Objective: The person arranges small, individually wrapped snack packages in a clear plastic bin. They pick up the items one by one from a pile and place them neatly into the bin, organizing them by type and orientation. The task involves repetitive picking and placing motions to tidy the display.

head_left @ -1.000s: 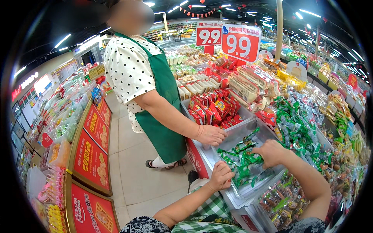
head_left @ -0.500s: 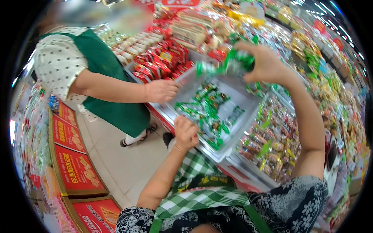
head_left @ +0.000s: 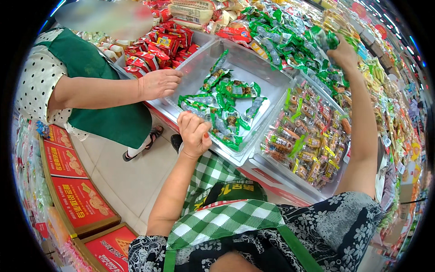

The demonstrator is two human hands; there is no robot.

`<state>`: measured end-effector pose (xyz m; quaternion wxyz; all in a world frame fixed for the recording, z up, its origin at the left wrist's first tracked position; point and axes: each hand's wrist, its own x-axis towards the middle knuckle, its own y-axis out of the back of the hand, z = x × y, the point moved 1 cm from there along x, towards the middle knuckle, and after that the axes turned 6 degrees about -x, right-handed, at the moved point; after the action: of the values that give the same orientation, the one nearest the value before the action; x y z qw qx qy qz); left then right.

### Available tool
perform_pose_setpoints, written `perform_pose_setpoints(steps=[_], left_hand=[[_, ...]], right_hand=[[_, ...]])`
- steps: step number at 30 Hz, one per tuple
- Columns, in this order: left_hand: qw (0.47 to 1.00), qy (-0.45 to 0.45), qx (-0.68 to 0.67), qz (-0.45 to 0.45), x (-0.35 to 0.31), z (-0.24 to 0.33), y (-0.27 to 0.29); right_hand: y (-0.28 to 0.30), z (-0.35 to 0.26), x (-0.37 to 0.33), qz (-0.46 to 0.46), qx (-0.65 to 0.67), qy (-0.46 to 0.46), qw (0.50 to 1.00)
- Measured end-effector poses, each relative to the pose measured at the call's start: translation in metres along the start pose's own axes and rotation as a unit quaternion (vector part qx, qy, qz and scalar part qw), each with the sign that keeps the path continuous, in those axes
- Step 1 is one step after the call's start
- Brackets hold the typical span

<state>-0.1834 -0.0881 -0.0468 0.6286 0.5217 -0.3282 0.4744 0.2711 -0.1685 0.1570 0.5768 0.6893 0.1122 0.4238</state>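
Note:
My right hand (head_left: 343,53) is closed around green snack packets (head_left: 324,38) above a heap of similar green and clear packets (head_left: 294,38) beyond the bin. My left hand (head_left: 195,134), fingers curled, is at the near left rim of the grey-white plastic bin (head_left: 267,131) and appears to grip it. Several green-and-clear packets with brown contents (head_left: 232,121) lie loosely in the bin's near left part, on its pale bottom. A co-worker's hand (head_left: 161,84) rests by the bin's left rim, farther along from mine.
To the right, another bin holds clear-wrapped brown snacks (head_left: 312,156). Red packets (head_left: 158,47) fill a bin at the far left. A co-worker in a green apron (head_left: 102,90) stands to the left on the tiled floor (head_left: 131,181). Red display panels (head_left: 81,199) line the lower left.
My right hand has moved from over the bin rightward and away, over the heap, still holding green packets. My left hand stays at the rim. The view has shifted.

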Motion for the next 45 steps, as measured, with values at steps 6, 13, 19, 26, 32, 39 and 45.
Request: perform_pose_setpoints(steps=[6, 13, 19, 26, 32, 39, 45], left_hand=[[1.000, 0.004, -0.002, -0.013, 0.001, -0.001, 0.002], [0.997, 0.030, -0.009, -0.063, 0.009, 0.004, 0.013], [0.953, 0.179, -0.051, -0.240, 0.057, -0.001, 0.022], [0.889, 0.137, -0.052, -0.434, 0.108, -0.044, -0.046], [0.869, 0.122, 0.013, -0.479, 0.111, -0.069, -0.116], [0.853, 0.345, 0.101, -0.379, 0.142, -0.114, -0.125], [0.784, 0.380, 0.171, -0.461, 0.127, -0.134, -0.130]], right_hand=[[-0.048, 0.026, 0.004, -0.098, 0.061, 0.085, 0.990], [0.032, -0.048, -0.053, 0.072, 0.167, 0.210, 0.961], [0.086, -0.124, -0.188, -0.099, 0.426, 0.277, 0.855], [0.056, -0.149, -0.279, -0.154, 0.520, 0.449, 0.710], [0.022, -0.151, -0.314, -0.047, 0.422, 0.612, 0.668], [0.005, -0.153, -0.320, -0.097, 0.387, 0.645, 0.652], [0.004, -0.154, -0.322, -0.106, 0.394, 0.646, 0.645]])
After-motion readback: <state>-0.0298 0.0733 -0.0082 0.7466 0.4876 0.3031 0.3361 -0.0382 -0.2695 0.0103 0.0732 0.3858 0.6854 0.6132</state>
